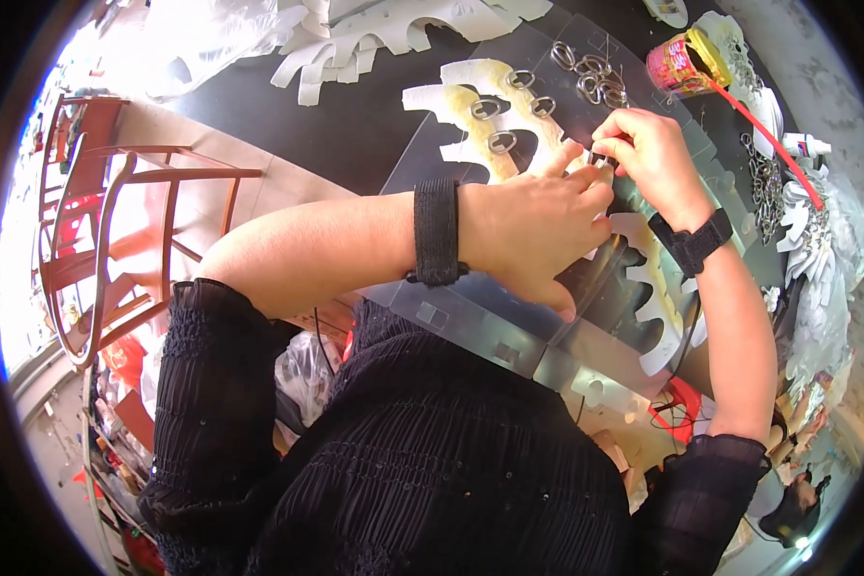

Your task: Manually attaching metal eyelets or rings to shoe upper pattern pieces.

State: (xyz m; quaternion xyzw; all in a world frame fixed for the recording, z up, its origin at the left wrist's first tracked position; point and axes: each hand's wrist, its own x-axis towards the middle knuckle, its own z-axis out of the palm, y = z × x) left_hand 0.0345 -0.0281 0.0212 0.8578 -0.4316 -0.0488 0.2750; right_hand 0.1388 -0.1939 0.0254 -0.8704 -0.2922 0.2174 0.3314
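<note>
My left hand [547, 216] lies palm down over the white cut strips, its fingers spread and its thumb held apart. Close to its fingertips, my right hand [648, 158] pinches a small metal ring [600, 158], mostly hidden by the fingers. Beyond the left hand, a white strip with tabs [461, 115] has a yellowish coating, and several oval metal rings [485, 108] rest on it. Another scalloped white strip [655, 312] lies to the near right, partly under my hands. These strips rest on a clear plastic sheet [422, 173].
A heap of loose metal rings [600, 82] lies at the far side. Right of it, a red and yellow can [686, 65] tilts, with a red stick [768, 125] nearby. More white cut pieces [384, 38], chains [766, 187] and plastic bags surround the dark table. Wooden chairs [96, 230] stand left.
</note>
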